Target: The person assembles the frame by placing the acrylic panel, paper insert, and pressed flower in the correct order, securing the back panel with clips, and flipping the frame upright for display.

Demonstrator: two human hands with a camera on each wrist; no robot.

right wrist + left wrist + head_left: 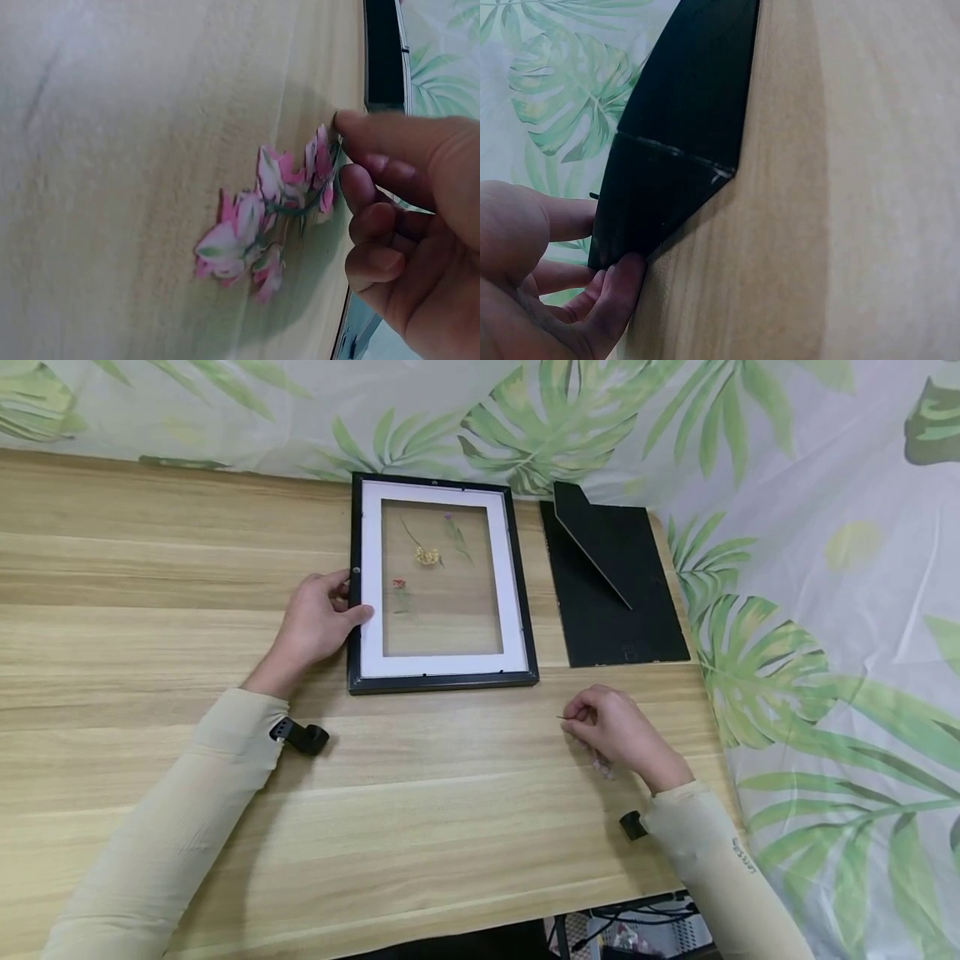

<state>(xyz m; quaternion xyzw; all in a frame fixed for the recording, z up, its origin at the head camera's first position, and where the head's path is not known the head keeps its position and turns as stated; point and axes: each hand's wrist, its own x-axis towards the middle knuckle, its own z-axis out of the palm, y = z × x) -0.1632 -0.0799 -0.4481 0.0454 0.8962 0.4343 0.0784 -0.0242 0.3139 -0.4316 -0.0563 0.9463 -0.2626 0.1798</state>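
A black picture frame (444, 683) with a white mat lies face-down or face-up, I cannot tell which, near the back of the table. Inside its window lie a yellow flower cluster (427, 556), a purple flower (448, 517) and a red flower (399, 583). My left hand (318, 618) grips the frame's left side, thumb on the mat's edge. In the left wrist view the fingers pinch the black border (660, 195). My right hand (611, 731), to the lower right of the frame, pinches a thin stem; its pink-and-white blossoms (240, 225) hang below the fingers.
Right of the frame lies a black backing board (622, 635) with its easel stand (581, 535) raised. A leaf-patterned cloth (810, 635) borders the table (150, 652) at the back and right. Cables (637, 914) show under the front edge.
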